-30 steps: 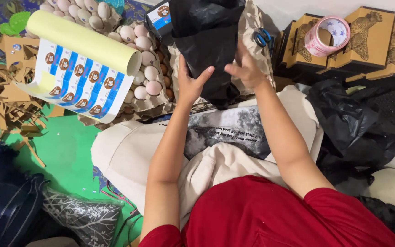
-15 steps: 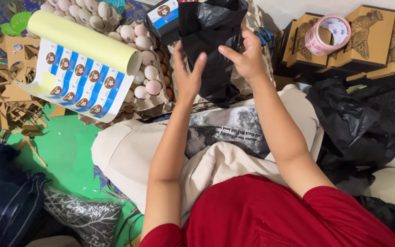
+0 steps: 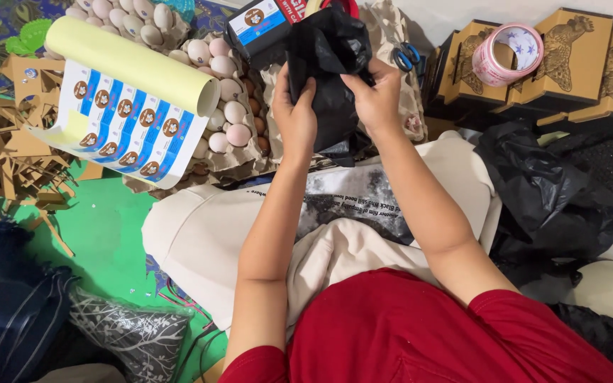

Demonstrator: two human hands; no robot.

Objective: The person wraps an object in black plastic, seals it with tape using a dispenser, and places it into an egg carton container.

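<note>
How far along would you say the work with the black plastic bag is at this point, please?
Done: brown printed boxes stand stacked at the right. In hand: the left hand and right hand both grip a crumpled black plastic bag, held up and not visibly opened. Left: trays of eggs sit unpacked, and the label sheet is mostly unpeeled.

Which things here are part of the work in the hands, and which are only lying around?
In hand:
- black plastic bag, gripped by the left hand and the right hand

Lying about:
- egg trays
- curled sticker sheet
- blue-handled scissors
- pink tape roll
- brown printed boxes
- cardboard scraps
</note>
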